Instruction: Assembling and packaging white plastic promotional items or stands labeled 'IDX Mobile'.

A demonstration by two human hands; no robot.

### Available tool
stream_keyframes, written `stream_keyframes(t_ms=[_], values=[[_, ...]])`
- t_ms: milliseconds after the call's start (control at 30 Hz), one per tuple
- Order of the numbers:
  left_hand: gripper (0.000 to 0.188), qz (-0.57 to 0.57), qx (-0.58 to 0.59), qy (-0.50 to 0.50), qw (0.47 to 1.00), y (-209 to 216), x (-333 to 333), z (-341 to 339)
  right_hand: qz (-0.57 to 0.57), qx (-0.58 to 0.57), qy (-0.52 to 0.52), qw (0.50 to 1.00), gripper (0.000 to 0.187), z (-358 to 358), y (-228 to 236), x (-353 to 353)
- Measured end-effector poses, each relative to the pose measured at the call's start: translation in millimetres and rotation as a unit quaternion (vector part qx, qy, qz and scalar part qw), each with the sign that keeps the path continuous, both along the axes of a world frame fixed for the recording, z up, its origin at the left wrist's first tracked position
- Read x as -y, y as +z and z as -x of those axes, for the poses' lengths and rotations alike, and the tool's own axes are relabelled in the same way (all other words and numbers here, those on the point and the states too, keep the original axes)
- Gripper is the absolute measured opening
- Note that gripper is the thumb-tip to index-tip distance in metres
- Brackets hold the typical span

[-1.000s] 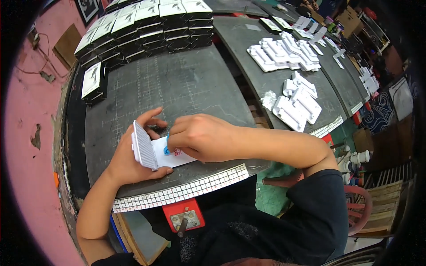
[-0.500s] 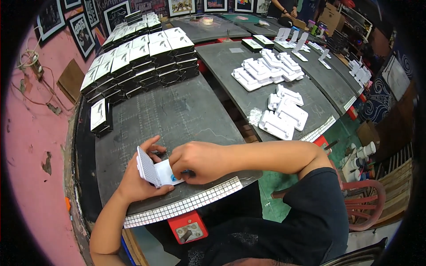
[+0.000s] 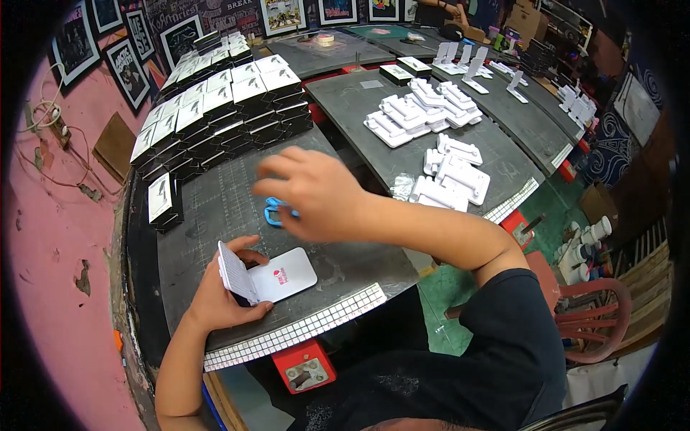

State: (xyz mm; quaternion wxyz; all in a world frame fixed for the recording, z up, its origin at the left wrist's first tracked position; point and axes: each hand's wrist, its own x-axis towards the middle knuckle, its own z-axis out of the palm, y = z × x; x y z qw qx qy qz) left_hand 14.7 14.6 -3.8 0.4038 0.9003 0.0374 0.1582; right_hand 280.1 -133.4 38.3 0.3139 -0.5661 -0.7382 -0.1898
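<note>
My left hand (image 3: 210,300) is closed around the ribbed, tilted plate of a white folding phone stand (image 3: 296,279), thumb at its near edge and fingers behind. The stand's flat base rests on the dark worktable, with a small pink-red print on its face. Beyond the base, my right hand (image 3: 310,194) is raised over the table, slightly blurred, its upper fingers stretched to the left. Blue looped handles of what look like scissors (image 3: 273,212) stick out below those fingers, apparently held in the palm. Their blades are hidden.
Stacked black-and-white boxes (image 3: 215,97) fill the table's far left, with a single box stack (image 3: 165,201) nearer. Folded white stands (image 3: 424,111) are piled on the right table, beside clear plastic (image 3: 402,185). A gridded strip (image 3: 302,327) lines the near edge. A person (image 3: 442,11) stands far back.
My right hand has lifted off the stand's base and moved up and away, with the blue handles moving along. The printed base is now uncovered. My left hand keeps its hold.
</note>
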Motion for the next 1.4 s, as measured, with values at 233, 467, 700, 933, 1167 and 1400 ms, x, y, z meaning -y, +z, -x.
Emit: stream_keyframes(t_ms=[233, 467, 700, 933, 1167, 1400], values=[[0.113, -0.108, -0.016, -0.007, 0.994, 7.2, -2.7, 3.1, 0.063, -0.049, 0.319, 0.944, 0.071, 34.4, 16.1, 1.5], [0.134, -0.064, 0.055, -0.004, 0.996, 9.8, 0.4, -0.8, 0.171, -0.129, 0.276, 0.937, 0.051, -2.0, -6.0, 30.9], [0.088, -0.192, 0.017, -0.016, 0.981, 19.4, 10.0, -6.8, 0.141, -0.1, 0.251, 0.953, 0.039, -19.1, -19.7, 42.7], [0.064, -0.192, 0.064, 0.007, 0.979, 15.9, 5.0, -12.6, -0.065, -0.182, -0.219, 0.956, 0.026, -219.0, 46.1, -20.0], [0.067, -0.214, -0.01, -0.017, 0.977, 19.3, -2.2, -17.0, 0.129, -0.087, -0.598, 0.786, 0.032, -448.5, 25.7, -6.8], [0.078, -0.202, -0.026, -0.002, 0.979, 20.3, 0.0, -19.8, 0.177, -0.064, -0.614, 0.766, 0.061, -558.5, -8.3, -19.8]])
